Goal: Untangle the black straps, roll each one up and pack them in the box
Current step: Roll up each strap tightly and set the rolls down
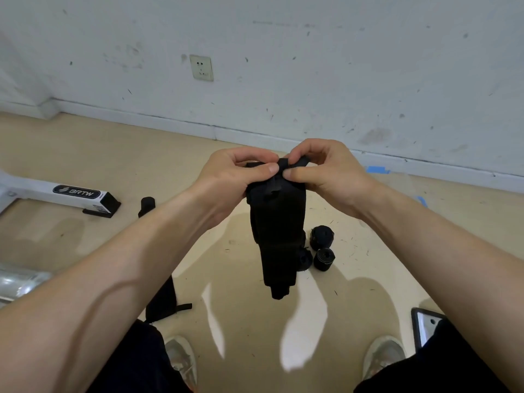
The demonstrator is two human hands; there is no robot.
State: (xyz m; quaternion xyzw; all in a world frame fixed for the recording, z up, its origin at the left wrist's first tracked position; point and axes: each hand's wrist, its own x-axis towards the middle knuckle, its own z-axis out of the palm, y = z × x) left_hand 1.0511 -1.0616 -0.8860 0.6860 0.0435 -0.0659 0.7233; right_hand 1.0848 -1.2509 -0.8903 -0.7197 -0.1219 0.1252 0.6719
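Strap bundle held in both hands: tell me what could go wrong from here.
1. The left hand and right hand pinch only the top of the black strap bundle; its hanging length could slip free, or knot tighter if pulled hard.
2. A drop would likely hit the rolled straps lying right below and might knock them loose.
3. The loose strap near the left shoe could get stepped on.

White wall socket (201, 67), white BRTW-labelled bar (56, 191) on beige floor (85, 143), blue tape (377, 169) by the skirting
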